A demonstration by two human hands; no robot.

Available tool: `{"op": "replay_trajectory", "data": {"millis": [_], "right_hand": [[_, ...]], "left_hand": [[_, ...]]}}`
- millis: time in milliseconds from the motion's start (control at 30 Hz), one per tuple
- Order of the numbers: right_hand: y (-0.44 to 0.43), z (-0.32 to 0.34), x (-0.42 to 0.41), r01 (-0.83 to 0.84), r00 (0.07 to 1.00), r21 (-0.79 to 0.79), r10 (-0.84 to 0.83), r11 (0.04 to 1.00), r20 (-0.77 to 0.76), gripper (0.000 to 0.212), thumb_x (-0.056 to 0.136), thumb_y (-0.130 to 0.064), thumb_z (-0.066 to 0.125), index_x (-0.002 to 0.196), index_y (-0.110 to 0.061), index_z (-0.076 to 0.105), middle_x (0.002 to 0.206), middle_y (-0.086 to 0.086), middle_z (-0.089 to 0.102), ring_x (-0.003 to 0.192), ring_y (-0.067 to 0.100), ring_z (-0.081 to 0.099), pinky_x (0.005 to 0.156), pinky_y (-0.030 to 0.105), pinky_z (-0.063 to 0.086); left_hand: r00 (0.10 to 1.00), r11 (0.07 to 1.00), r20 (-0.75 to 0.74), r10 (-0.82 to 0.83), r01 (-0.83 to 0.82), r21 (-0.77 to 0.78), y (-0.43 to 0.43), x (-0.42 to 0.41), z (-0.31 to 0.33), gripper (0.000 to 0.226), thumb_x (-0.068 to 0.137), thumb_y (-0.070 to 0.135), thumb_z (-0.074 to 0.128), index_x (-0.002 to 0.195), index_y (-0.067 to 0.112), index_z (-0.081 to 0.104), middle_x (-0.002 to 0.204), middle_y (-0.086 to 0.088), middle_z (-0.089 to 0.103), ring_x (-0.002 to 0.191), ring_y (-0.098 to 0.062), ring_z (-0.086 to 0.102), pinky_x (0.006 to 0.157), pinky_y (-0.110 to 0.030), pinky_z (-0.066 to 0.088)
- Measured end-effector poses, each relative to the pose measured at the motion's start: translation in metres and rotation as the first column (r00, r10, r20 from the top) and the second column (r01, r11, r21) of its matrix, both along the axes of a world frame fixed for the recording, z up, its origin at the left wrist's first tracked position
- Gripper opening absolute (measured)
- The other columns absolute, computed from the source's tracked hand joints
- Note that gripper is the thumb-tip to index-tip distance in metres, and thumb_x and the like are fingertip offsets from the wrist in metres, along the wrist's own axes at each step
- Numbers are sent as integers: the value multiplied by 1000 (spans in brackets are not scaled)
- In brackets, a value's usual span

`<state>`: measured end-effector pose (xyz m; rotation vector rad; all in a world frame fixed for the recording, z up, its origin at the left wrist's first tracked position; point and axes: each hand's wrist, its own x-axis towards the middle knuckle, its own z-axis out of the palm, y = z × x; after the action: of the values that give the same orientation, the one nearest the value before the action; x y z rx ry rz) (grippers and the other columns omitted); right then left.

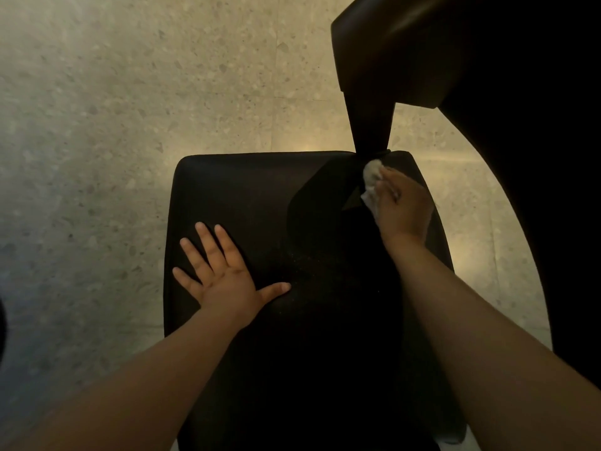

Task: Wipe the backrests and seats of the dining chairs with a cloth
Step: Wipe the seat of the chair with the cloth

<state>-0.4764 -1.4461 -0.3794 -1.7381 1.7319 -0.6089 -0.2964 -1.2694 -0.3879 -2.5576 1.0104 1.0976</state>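
1. While the camera looks straight down, the speckled stone floor (pixel 136 102) fills the left and top of the view, pale and dimly lit.
2. Next in size, the dark chair seat (pixel 247 196) sits centre frame, its far edge running across the middle and both forearms reaching over it.
3. Up at the top right, a dark table (pixel 406 50) overhangs, and its tapered leg (pixel 370 128) comes down to meet the seat's far right corner.
4. On to the left hand (pixel 224 278): it lies flat on the seat's left half, palm down, fingers spread wide and gripping nothing.
5. Over on the far right corner of the seat, the right hand (pixel 405 203) is closed around the cloth, pressing it down just beside the foot of the leg.
6. Smallest of all, the pale cloth (pixel 371 177) pokes out bunched beyond the right fingertips, well apart from the left hand.
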Motion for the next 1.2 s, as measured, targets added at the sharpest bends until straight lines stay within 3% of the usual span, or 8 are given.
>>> {"op": "replay_trajectory", "data": {"millis": [100,200,333,433,600,800,1067,1200], "right_hand": [[26,-8,19,-46,998,32,48,998,-49,30,96,-11,54,125,-12,64,127,5,63,121,21,53,103,25,40],[78,-9,31,-253,967,25,252,967,18,33,95,-6,54,125,-16,64,130,-1,61,127,15,47,114,32,31],[79,6,21,-330,932,68,314,941,181,30,93,-8,58,121,-17,66,124,-4,63,119,7,55,108,35,41],[36,14,20,-241,964,-8,240,970,115,28,96,-11,56,121,-14,66,125,2,64,117,12,57,106,32,43],[26,4,54,-177,984,134,174,975,33,32,97,-14,53,127,-19,62,133,1,57,125,15,49,111,26,33],[100,9,57,-398,915,103,385,912,124,35,93,-5,57,123,-22,64,128,-6,60,123,6,50,111,33,39],[32,16,71,-138,989,99,142,985,-32,39,96,-20,56,135,-23,53,138,0,46,126,15,45,102,26,37],[74,5,83,-209,976,64,212,976,-47,29,96,-19,56,125,-18,61,125,1,54,115,14,53,100,30,44]], "left_hand": [[1000,1000,1,-2,2,-12,0,0,0,155,42,96,52,118,20,-60,132,-8,-62,117,-35,-56,104,-62,-18],[1000,1000,1,5,-5,-18,0,-1,0,156,42,95,55,117,20,-60,131,-8,-62,118,-36,-56,105,-62,-18],[1000,999,-18,-2,2,-41,1,0,4,154,45,95,55,115,20,-61,130,-7,-63,124,-37,-50,105,-63,-17],[998,996,-57,-40,35,-79,6,5,6,148,43,98,46,116,24,-60,132,-5,-61,129,-37,-46,106,-63,-15],[989,974,-35,-141,132,-182,25,19,8,135,44,99,26,141,30,-37,147,2,-47,139,-29,-35,113,-58,-6],[982,935,58,-179,188,-301,43,36,15,122,71,80,51,150,21,-21,157,2,-29,147,-21,-18,117,-49,5],[983,883,29,-184,178,-435,61,49,17,118,76,62,66,153,15,-10,160,-1,-22,147,-19,-16,118,-34,-3],[987,894,40,-156,158,-419,58,57,17,119,72,65,68,155,15,-2,162,-1,-11,148,-21,-5,119,-36,4]]}}
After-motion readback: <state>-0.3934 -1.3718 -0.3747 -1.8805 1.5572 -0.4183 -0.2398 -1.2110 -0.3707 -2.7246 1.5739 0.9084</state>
